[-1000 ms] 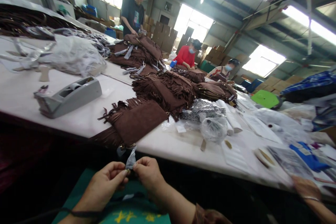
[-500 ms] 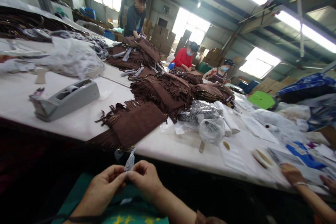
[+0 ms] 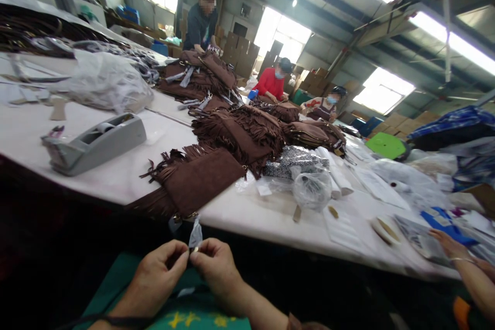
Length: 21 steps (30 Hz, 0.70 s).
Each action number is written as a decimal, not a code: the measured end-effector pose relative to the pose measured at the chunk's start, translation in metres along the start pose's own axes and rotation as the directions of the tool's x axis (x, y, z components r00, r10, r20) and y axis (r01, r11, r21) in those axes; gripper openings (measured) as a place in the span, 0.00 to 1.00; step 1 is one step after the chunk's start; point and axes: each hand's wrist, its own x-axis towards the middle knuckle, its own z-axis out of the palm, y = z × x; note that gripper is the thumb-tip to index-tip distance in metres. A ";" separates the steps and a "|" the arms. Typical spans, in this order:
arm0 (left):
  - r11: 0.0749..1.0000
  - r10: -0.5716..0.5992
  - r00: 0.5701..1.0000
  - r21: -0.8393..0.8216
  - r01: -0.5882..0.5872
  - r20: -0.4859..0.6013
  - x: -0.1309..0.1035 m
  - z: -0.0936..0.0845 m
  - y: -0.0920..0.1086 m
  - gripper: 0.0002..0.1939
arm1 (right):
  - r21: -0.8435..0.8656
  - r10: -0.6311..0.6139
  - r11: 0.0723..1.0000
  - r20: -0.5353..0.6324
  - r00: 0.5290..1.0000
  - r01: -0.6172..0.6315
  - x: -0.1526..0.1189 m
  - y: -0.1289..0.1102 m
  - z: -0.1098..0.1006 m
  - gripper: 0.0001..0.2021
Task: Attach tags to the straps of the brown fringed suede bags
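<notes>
A dark brown fringed bag (image 3: 207, 183) lies at the table's front edge, its metal fittings overhanging the edge. From it hangs a pull wrapped in thin greyish plastic (image 3: 196, 234). My right hand (image 3: 218, 270) pinches the lower end of this wrapped pull between thumb and forefinger; a small pale bit shows at the fingertips. Close beside it, my left hand (image 3: 160, 273) is closed in a pinch near the same end. What lies between the left fingertips is too small to make out. Both hands are above a green apron (image 3: 204, 314) with yellow lettering.
A grey tape dispenser (image 3: 98, 144) stands at left, near crumpled clear plastic (image 3: 110, 82). More fringed bags (image 3: 240, 134) are piled behind. Right of them lie a plastic-wrapped patterned bundle (image 3: 294, 162) and a tape roll (image 3: 386, 231). A co-worker's hand (image 3: 448, 245) is at far right; other people work behind.
My fingertips have moved slightly apart at the lower end of the wrapped pull, showing more of it. The co-worker's hand at right has shifted rightward, away from the tape roll.
</notes>
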 end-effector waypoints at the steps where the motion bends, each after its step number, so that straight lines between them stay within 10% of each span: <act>1: 1.000 0.017 1.000 0.014 -0.017 0.007 -0.001 0.000 -0.001 0.13 | 0.005 -0.004 1.000 -0.006 1.000 0.004 -0.001 -0.001 0.000 0.09; 21: 0.998 -0.005 1.000 -0.061 0.006 0.016 0.003 0.002 0.006 0.13 | -0.224 -0.220 0.952 -0.030 0.975 0.208 -0.004 -0.003 -0.003 0.09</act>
